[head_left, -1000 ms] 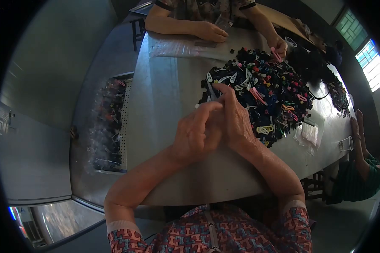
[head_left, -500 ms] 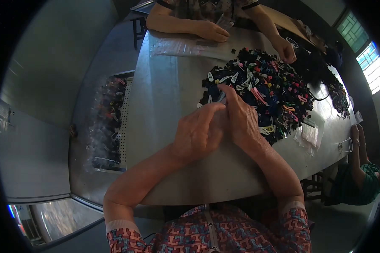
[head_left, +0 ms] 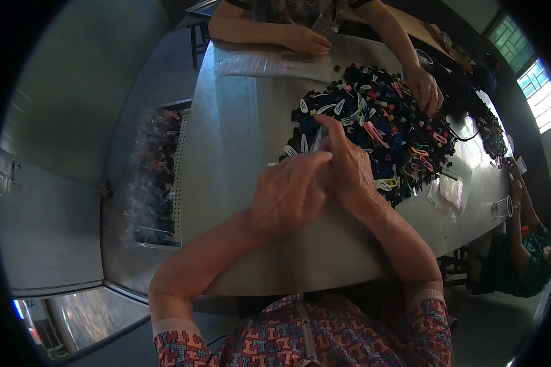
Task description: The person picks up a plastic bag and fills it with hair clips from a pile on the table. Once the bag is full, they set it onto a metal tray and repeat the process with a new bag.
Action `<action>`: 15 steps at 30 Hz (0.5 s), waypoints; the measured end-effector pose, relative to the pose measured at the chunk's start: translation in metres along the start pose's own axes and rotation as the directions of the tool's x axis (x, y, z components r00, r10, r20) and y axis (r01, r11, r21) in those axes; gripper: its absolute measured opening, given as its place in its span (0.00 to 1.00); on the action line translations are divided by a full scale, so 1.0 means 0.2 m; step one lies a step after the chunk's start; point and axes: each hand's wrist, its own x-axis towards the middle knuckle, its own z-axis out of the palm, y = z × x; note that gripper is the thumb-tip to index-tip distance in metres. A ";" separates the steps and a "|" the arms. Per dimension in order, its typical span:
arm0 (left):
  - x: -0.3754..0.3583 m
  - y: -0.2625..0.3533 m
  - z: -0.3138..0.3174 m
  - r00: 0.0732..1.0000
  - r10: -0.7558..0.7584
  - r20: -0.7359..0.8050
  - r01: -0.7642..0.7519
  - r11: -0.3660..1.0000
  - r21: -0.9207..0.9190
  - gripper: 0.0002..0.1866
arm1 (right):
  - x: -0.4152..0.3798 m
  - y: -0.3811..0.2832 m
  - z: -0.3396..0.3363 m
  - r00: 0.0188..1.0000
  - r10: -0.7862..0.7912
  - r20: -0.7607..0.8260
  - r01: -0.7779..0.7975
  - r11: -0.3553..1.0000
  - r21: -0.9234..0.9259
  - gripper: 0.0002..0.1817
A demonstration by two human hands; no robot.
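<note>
My left hand (head_left: 288, 192) is closed, fingers curled under, its thumb reaching across to the other hand. Pressed close against it, my right hand (head_left: 349, 165) has its index finger stretched forward and its other fingers bent. A pale sliver of clear plastic bag (head_left: 318, 142) shows beyond the left fingertips; the rest lies hidden behind the hands. What the right fingers pinch I cannot tell. Just past both hands spreads a big heap of hair clips (head_left: 373, 116), mostly black, with white, pink and yellow ones among them.
Opposite, a person's hand (head_left: 425, 92) touches the heap; their other hand (head_left: 309, 40) rests near a stack of clear bags (head_left: 257, 64). Small bags (head_left: 452, 189) and a clear cup (head_left: 502, 208) sit at right, near another person (head_left: 520, 257). A tray of bagged clips (head_left: 156, 177) stands left.
My hands stay together, with the left thumb shifted slightly right. The opposite person's hand has moved along the heap toward me, fingers now spread. The person at right has raised a hand slightly.
</note>
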 end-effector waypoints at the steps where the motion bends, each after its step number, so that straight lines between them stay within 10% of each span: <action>1: 0.00 0.00 0.01 0.999 0.041 0.006 -0.041 0.999 0.005 0.28 | 0.00 -0.01 0.01 1.000 0.009 -0.027 -0.010 1.000 -0.010 0.37; 15: 0.05 -0.04 -0.06 0.988 0.105 0.112 -0.118 0.985 0.122 0.44 | 0.04 0.06 -0.02 0.986 -0.149 -0.070 0.164 0.860 0.484 0.32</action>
